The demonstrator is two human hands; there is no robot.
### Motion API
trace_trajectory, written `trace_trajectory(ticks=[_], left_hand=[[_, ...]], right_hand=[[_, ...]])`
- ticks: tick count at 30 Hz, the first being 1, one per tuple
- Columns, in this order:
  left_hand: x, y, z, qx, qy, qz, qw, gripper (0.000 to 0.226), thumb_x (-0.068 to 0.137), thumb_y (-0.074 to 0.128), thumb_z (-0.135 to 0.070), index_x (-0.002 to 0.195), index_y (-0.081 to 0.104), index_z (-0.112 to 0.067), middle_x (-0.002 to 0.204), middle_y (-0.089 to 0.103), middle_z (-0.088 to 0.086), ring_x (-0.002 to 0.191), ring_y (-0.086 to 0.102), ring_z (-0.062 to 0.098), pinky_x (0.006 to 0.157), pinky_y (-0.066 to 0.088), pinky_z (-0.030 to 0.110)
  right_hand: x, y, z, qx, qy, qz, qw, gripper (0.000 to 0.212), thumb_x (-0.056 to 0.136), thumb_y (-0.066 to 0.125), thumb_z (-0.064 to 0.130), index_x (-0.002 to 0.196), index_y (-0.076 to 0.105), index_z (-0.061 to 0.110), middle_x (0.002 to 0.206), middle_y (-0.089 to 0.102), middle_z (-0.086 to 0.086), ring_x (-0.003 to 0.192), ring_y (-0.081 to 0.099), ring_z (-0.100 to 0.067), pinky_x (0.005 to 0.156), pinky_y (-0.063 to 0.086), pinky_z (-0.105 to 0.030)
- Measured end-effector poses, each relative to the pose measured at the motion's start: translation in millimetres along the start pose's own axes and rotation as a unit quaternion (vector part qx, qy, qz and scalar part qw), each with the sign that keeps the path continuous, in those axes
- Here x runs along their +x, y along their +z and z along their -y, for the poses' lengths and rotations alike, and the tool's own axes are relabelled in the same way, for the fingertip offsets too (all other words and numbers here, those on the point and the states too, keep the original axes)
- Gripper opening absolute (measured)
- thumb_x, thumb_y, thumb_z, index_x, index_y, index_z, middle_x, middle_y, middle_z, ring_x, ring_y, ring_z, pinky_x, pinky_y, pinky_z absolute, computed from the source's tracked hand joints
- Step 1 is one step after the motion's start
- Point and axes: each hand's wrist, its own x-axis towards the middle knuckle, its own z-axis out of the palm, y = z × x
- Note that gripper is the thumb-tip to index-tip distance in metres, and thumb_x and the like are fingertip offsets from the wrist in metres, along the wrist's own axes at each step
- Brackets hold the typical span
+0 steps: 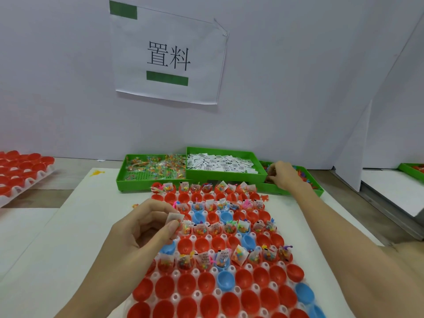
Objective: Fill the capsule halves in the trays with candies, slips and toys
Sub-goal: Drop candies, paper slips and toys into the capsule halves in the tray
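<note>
A white tray (175, 297) of red and blue capsule halves lies before me; alternate rows hold candy packets, slips and small toys, the rows between are bare. My left hand (146, 226) hovers over the tray's left side and pinches a small candy packet (175, 218) between thumb and fingers. My right hand (283, 175) reaches into the green toy tray (317, 191) at the back right, fingers curled down among the coloured toys; what it holds is hidden. A green candy tray (121, 180) and a green slip tray (220, 177) stand behind the capsules.
A second white tray of red capsule halves (20, 173) sits at the far left. A white wall with a paper sign (167, 53) rises behind the green trays. Another green tray edge (411, 168) shows at the far right. A white mat (68, 226) covers the table.
</note>
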Motion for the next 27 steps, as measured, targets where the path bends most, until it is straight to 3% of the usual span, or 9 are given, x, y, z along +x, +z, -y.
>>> trace_trajectory(ticks=[7,12,17,24,27], left_hand=[[0.5,-1.1,2.5,0.018,-0.003,0.002,1.000,0.012,0.087,0.072,-0.020,0.093,0.074,-0.030,0.086,0.075,0.004,0.079,0.073,0.017,0.070,0.057,0.016],[-1.5,0.3,0.6,0.023,-0.004,0.006,1.000,0.012,0.086,0.074,-0.020,0.093,0.076,-0.029,0.085,0.076,0.004,0.077,0.074,0.017,0.071,0.058,0.017],[-2.3,2.4,-1.4,0.016,-0.010,0.002,1.000,0.012,0.082,0.077,-0.020,0.091,0.077,-0.027,0.086,0.078,0.005,0.078,0.076,0.019,0.070,0.057,0.014],[-2.5,2.7,-2.9,0.004,-0.017,-0.004,1.000,0.010,0.080,0.077,-0.022,0.088,0.077,-0.027,0.086,0.079,0.005,0.077,0.077,0.019,0.070,0.057,0.014],[-3.3,2.5,-4.7,0.000,-0.018,0.000,1.000,0.009,0.080,0.076,-0.023,0.088,0.076,-0.026,0.087,0.079,0.005,0.080,0.078,0.019,0.072,0.058,0.016]], right_hand=[[-13.7,-5.7,-5.8,0.081,0.012,-0.106,0.991,0.010,0.096,0.067,0.009,0.097,0.074,0.002,0.091,0.074,-0.014,0.078,0.062,-0.020,0.076,0.052,-0.033],[-32.1,-9.1,-12.3,0.140,0.029,-0.135,0.980,0.015,0.094,0.071,0.011,0.106,0.071,0.002,0.071,0.065,0.000,0.064,0.057,-0.006,0.063,0.043,-0.020],[-47.2,-10.4,-9.6,0.219,0.052,-0.174,0.959,0.015,0.092,0.072,0.005,0.106,0.075,0.000,0.098,0.076,-0.014,0.082,0.066,-0.016,0.081,0.051,-0.027],[-85.0,-24.0,17.3,0.350,0.016,-0.164,0.922,0.015,0.092,0.070,0.002,0.105,0.078,0.005,0.099,0.077,-0.008,0.093,0.074,-0.021,0.092,0.058,-0.034],[-116.8,-38.6,37.2,0.426,-0.014,-0.155,0.891,0.015,0.091,0.073,0.004,0.102,0.078,0.013,0.094,0.079,-0.003,0.089,0.075,-0.019,0.087,0.061,-0.031]])
